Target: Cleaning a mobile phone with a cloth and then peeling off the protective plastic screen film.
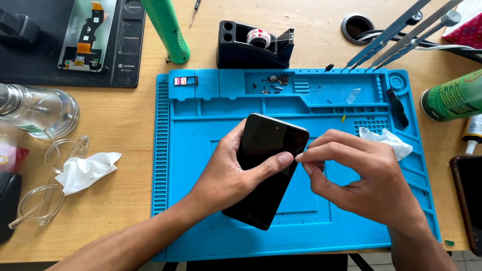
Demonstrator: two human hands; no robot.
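We grip a black smartphone (266, 168) in our left hand (228, 173), fingers wrapped behind it and the thumb pressed across its dark glass, so the phone sits tilted above the blue silicone repair mat (201, 221). Our right hand (351, 173) is just beside the phone's right edge, thumb and forefinger pinched together at that edge; whether they hold anything between them we cannot tell. Just beyond the right hand lies a crumpled white wipe (386, 140) on the mat. Farther out past both hands, the mat's upper trays hold small screws and parts (273, 83), with a black tape dispenser (253, 47) beyond them. To the left of the left hand, off the mat, a white tissue (85, 170) rests by clear safety glasses (45, 185). Up and right of the right hand lie tweezers (396, 35) and a green spray can (452, 95).
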